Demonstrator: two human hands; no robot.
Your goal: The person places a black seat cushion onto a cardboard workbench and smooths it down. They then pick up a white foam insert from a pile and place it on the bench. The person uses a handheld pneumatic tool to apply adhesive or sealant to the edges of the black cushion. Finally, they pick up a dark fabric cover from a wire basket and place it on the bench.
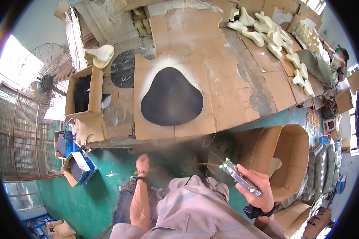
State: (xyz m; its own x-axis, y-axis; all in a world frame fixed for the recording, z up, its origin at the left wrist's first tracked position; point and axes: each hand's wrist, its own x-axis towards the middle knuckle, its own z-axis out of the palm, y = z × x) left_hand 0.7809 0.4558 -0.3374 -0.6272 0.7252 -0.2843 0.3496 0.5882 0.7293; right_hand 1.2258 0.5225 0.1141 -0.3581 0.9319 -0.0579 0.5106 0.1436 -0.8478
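A spray gun [244, 181] with a silver body and green-tinged front end is in my right hand [257, 187], whose fingers are wrapped round it. Its nozzle points up and left, toward the workbench. My left hand [143, 162] hangs low in front of the bench, fingers curled in, and nothing shows sticking out of it. Beyond both hands a black rounded-triangular sheet [171, 97], shaped like a saddle cover, lies flat on a cardboard panel [147, 129]. A whitish film spreads on the cardboard round its upper edges. Neither hand touches the sheet.
Several cream saddle-shaped pads [267, 34] lie at the bench's far right; others [101, 53] are stacked at far left. An open box [95, 91] holds black pieces. A large carton [293, 159] stands right. A caged fan [48, 83] and blue boxes [80, 169] are left.
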